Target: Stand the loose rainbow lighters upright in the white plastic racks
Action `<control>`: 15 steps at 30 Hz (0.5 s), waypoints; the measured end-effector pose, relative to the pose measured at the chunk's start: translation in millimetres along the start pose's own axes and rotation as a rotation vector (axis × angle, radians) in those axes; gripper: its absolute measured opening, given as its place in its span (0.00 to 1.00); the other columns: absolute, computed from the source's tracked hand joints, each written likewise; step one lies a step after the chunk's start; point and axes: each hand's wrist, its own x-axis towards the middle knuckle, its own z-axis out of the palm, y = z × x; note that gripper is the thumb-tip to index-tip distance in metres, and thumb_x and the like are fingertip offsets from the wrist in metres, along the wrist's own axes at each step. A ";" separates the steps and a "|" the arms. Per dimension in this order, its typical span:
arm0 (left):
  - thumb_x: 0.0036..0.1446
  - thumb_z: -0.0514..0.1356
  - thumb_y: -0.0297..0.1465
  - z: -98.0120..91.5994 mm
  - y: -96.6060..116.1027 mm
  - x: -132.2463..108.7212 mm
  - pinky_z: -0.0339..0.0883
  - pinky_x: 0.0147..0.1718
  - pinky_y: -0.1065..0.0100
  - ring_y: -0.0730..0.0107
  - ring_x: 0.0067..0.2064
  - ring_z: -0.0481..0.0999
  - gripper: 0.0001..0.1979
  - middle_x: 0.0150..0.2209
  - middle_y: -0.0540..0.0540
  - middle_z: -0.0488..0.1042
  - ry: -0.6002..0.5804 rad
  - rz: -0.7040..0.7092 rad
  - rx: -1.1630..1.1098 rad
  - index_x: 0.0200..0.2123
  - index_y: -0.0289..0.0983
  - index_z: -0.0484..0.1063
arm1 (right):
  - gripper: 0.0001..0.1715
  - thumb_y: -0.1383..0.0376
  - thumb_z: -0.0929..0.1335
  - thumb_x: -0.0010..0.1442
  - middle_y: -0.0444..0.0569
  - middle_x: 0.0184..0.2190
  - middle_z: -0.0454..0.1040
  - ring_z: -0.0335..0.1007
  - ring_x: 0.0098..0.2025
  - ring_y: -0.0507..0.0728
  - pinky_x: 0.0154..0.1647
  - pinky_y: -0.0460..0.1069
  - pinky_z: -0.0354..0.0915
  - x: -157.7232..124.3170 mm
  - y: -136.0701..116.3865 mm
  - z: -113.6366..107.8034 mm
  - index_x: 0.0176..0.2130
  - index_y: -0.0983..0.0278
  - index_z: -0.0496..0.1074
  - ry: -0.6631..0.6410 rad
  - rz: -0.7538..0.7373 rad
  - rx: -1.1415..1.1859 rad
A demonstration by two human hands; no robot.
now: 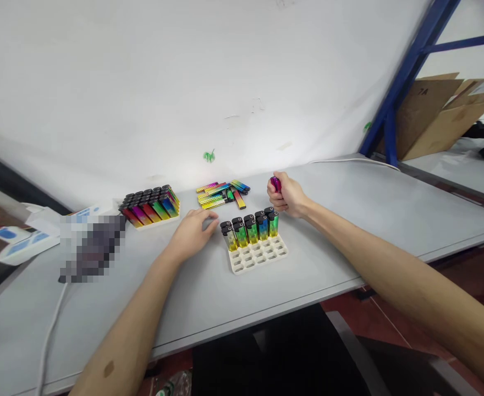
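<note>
My right hand is closed around a purple lighter, held above the table behind the right end of a white tray. That white tray has upright lighters in its back rows, while the front slots are bare. Left of the tray, my left hand rests on the table with its fingers apart and nothing in them. Behind both hands lies a loose pile of colourful lighters. A second tray, filled with upright lighters, stands to the left.
On the grey table, a blurred dark object and white-and-blue packaging lie at the left. A white cable runs down the left side. Blue frame and cardboard boxes stand at the right.
</note>
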 end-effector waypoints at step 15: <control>0.63 0.53 0.39 1.0 -0.6 0.1 0.67 0.55 0.54 0.52 0.54 0.73 0.15 0.48 0.42 0.79 0.012 0.010 -0.002 0.45 0.40 0.75 | 0.23 0.54 0.53 0.71 0.38 0.19 0.52 0.45 0.16 0.48 0.15 0.45 0.49 -2.7 -8.7 -1.5 0.31 0.62 0.64 0.039 0.000 0.022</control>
